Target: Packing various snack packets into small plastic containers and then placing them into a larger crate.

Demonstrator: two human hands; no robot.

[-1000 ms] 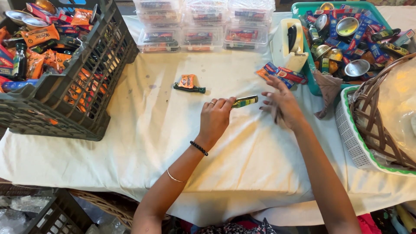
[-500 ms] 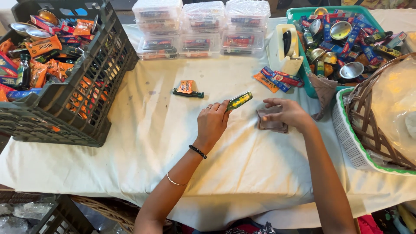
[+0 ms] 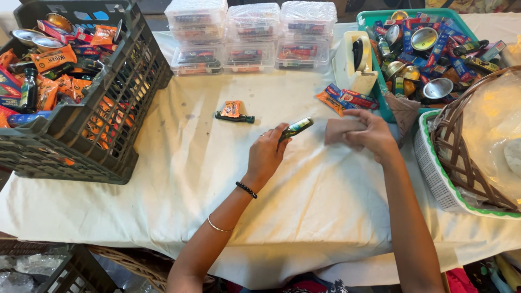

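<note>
Head | left hand [image 3: 266, 154] grips small bottle [image 3: 296, 128] | right hand [image 3: 374, 135] pinches cloth [image 3: 342, 130], fingertips hidden

I see: bottle [image 3: 296, 128] green with dark cap; cloth [image 3: 341, 131] dusty brown. Tabletop [image 3: 304, 195] cover cream, faint stains. Crate [image 3: 116, 103] dark grey, packets [image 3: 51, 57] orange. Tub [image 3: 374, 13] teal, basket [image 3: 461, 146] brown wicker, tray [image 3: 434, 173] white with green rim.

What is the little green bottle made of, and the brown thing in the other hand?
The little bottle in the left hand looks like glass or hard plastic: it is shiny, with a bright glint along its side. The brown pouch in the right hand looks like soft, matte cloth: it bends and shows no shine.
</note>
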